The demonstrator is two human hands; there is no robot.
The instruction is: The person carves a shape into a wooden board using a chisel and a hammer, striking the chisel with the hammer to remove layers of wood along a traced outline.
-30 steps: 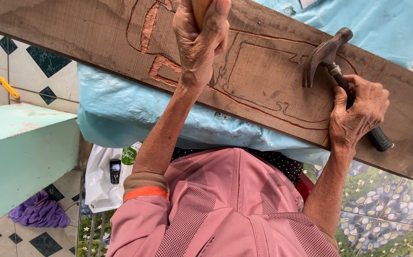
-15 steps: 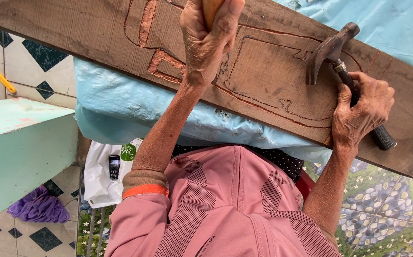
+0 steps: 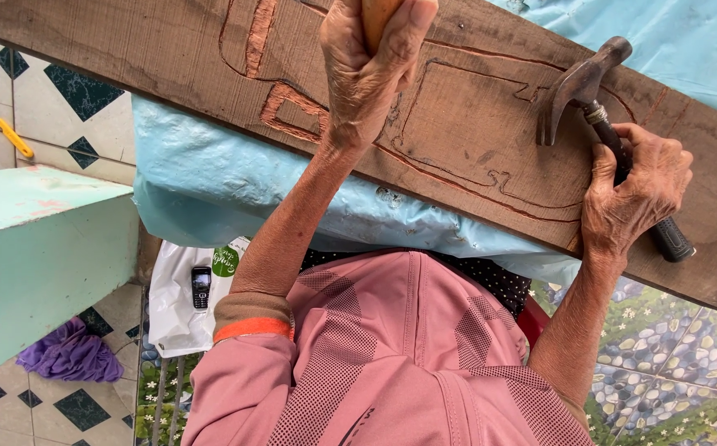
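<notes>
Your left hand [image 3: 371, 74] is wrapped tight round a pale wooden tool handle [image 3: 377, 15], likely a chisel; the blade is hidden behind your fingers, so I can't tell where its tip sits. Your right hand [image 3: 635, 194] is closed round the black grip of a dark steel claw hammer [image 3: 593, 95], choked up near the neck, head resting over the long brown wooden plank [image 3: 474, 124]. The plank runs across the view over a light blue plastic sheet [image 3: 234, 190], with carved reddish outline grooves [image 3: 280, 103] between your two hands.

Handling, as a judgement: the plank looks heavy and stiff and shouldn't shift much. The hammer is head-heavy, so hold it lower on the grip for swing. The chisel handle is smooth wood and could slip, so hold it mid-shaft.

Left side: pale green wooden counter [image 3: 36, 248], white plastic bag [image 3: 181, 306] with small black phone [image 3: 201, 287], purple cloth [image 3: 69, 355] on the tiled floor [image 3: 53, 91].
</notes>
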